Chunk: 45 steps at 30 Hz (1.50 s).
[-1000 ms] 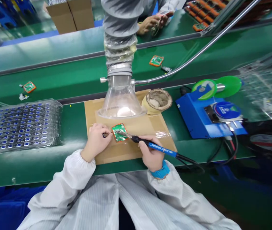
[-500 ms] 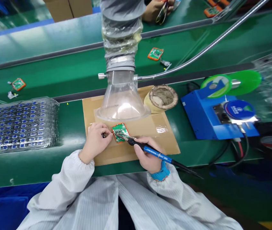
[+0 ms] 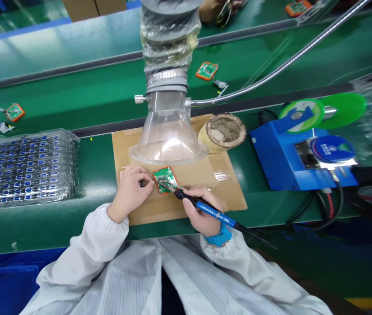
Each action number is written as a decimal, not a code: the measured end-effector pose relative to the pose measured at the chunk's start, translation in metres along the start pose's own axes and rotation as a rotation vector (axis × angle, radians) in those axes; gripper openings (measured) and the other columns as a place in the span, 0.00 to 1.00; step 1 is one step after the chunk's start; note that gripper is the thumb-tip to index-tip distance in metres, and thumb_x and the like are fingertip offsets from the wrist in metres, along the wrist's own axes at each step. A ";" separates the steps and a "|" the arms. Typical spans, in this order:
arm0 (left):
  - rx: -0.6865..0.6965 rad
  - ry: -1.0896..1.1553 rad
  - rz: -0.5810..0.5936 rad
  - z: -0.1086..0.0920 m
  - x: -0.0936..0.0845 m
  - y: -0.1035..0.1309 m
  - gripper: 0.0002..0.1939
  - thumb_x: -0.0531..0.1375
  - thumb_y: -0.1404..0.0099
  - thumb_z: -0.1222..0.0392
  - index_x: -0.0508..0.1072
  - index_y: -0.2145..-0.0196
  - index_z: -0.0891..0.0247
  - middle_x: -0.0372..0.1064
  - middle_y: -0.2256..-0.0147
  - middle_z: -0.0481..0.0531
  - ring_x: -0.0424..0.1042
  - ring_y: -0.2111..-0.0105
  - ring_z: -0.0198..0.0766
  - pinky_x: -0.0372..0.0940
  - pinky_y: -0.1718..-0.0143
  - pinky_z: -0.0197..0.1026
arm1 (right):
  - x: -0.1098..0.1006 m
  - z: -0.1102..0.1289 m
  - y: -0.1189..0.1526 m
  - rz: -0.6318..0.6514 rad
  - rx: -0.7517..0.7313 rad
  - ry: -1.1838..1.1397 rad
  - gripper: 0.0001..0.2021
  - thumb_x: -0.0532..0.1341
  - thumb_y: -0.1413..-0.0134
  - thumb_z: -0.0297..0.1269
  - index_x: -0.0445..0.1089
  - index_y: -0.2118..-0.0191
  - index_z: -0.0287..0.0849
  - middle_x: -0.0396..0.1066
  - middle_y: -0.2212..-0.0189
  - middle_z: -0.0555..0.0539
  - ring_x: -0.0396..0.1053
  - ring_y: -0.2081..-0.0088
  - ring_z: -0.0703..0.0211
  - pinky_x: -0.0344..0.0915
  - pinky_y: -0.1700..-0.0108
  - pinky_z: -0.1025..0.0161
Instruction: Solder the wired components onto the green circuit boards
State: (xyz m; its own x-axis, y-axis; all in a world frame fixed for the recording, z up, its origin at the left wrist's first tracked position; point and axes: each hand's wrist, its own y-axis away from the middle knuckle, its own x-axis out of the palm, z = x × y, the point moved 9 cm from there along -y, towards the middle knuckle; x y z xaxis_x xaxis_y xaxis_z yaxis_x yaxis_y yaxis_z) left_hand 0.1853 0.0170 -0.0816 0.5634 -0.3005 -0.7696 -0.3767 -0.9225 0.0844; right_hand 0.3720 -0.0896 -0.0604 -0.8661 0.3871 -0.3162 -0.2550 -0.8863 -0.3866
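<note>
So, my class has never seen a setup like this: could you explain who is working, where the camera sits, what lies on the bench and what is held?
There is no robot here: a person works with two bare hands, seen by a camera worn on the head, looking forward and down.

The right hand holds a pen-shaped tool, its metal end over a green circuit board. The left hand pinches a small dark piece beside the board, too small to identify.

The board lies on a cardboard sheet on a green bench. A clear funnel hangs above the sheet. Beyond it, to the right, stands a round bowl; further right is a blue machine. Stacked clear trays lie at left.
</note>
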 end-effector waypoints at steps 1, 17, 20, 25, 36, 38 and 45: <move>0.000 0.001 0.000 0.000 0.000 0.000 0.09 0.65 0.38 0.64 0.76 0.76 0.58 0.75 0.65 0.48 0.68 0.58 0.43 0.60 0.51 0.50 | 0.000 0.000 0.000 0.003 0.003 0.013 0.02 0.65 0.43 0.34 0.72 0.63 0.47 0.78 0.69 0.49 0.77 0.69 0.56 0.72 0.66 0.60; -0.002 0.000 0.010 0.000 0.000 0.000 0.09 0.66 0.38 0.64 0.77 0.76 0.58 0.75 0.66 0.47 0.68 0.59 0.43 0.59 0.51 0.50 | 0.002 -0.001 0.001 0.021 -0.007 0.000 0.02 0.65 0.44 0.35 0.72 0.64 0.47 0.77 0.70 0.49 0.77 0.69 0.56 0.71 0.66 0.60; -0.009 0.000 0.014 0.000 0.001 -0.001 0.09 0.66 0.38 0.64 0.76 0.76 0.58 0.75 0.66 0.48 0.68 0.59 0.43 0.59 0.51 0.50 | 0.002 -0.001 0.000 0.017 0.009 0.016 0.02 0.65 0.43 0.37 0.72 0.65 0.47 0.77 0.71 0.48 0.77 0.70 0.56 0.72 0.67 0.59; -0.005 0.000 0.011 0.000 0.001 0.000 0.10 0.65 0.38 0.63 0.76 0.76 0.58 0.75 0.66 0.48 0.68 0.58 0.43 0.60 0.51 0.51 | 0.002 0.003 -0.001 0.022 -0.017 0.014 0.02 0.64 0.43 0.35 0.72 0.63 0.47 0.78 0.70 0.48 0.77 0.70 0.56 0.73 0.67 0.60; -0.007 0.003 0.009 0.000 0.000 0.000 0.09 0.66 0.38 0.65 0.76 0.76 0.58 0.75 0.66 0.48 0.68 0.58 0.44 0.59 0.51 0.51 | -0.003 0.009 -0.001 -0.015 -0.056 0.025 0.03 0.65 0.44 0.33 0.72 0.63 0.47 0.76 0.72 0.50 0.75 0.72 0.58 0.72 0.69 0.61; -0.004 0.002 0.009 -0.001 0.000 0.000 0.09 0.66 0.38 0.64 0.76 0.76 0.58 0.75 0.66 0.48 0.68 0.58 0.44 0.59 0.50 0.51 | -0.001 0.011 -0.003 0.004 -0.052 0.027 0.03 0.65 0.44 0.33 0.72 0.64 0.47 0.77 0.72 0.50 0.76 0.72 0.58 0.72 0.68 0.61; -0.019 -0.002 0.013 0.000 0.001 0.000 0.10 0.65 0.38 0.63 0.76 0.77 0.59 0.75 0.65 0.48 0.69 0.58 0.44 0.59 0.50 0.51 | -0.002 0.003 0.000 -0.001 -0.021 0.056 0.01 0.64 0.44 0.36 0.72 0.65 0.47 0.77 0.72 0.49 0.76 0.72 0.56 0.73 0.68 0.60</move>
State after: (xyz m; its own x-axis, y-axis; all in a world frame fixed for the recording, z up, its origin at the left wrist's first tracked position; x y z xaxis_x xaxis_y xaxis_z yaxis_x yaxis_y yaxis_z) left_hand 0.1859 0.0172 -0.0820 0.5571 -0.3117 -0.7697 -0.3698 -0.9230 0.1061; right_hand 0.3724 -0.0906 -0.0571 -0.8404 0.4024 -0.3632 -0.2467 -0.8805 -0.4047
